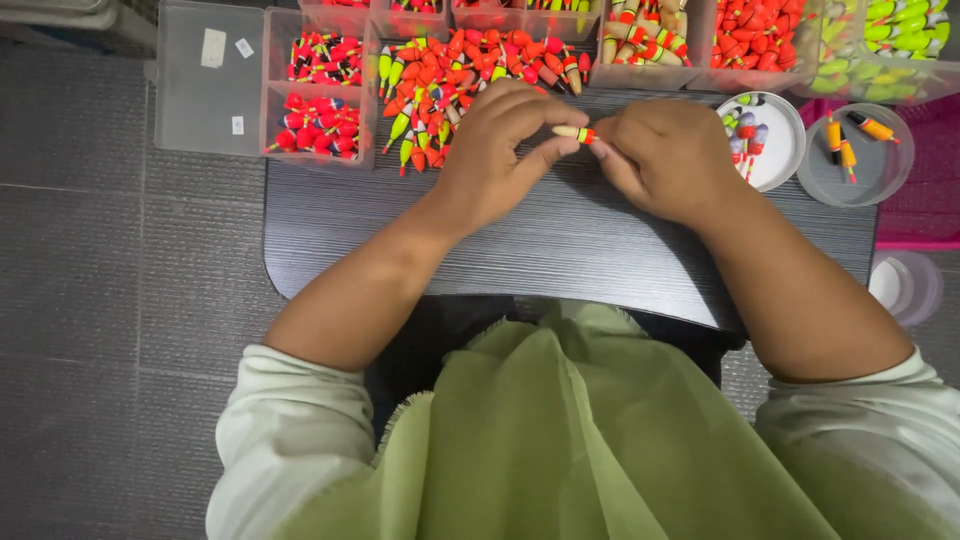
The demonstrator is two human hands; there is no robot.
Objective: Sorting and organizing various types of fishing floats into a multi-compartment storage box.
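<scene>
Both hands [575, 150] pinch one small float [574, 132] between their fingertips.

You are looking down through even, soft indoor light that is falling from above, bright enough to be keeping the colours vivid. Your hands are casting only faint shadows on the dark desk [560, 240], whose grain is catching a mild sheen. The centre is staying sharp, while the edges are bending slightly and softening.
</scene>
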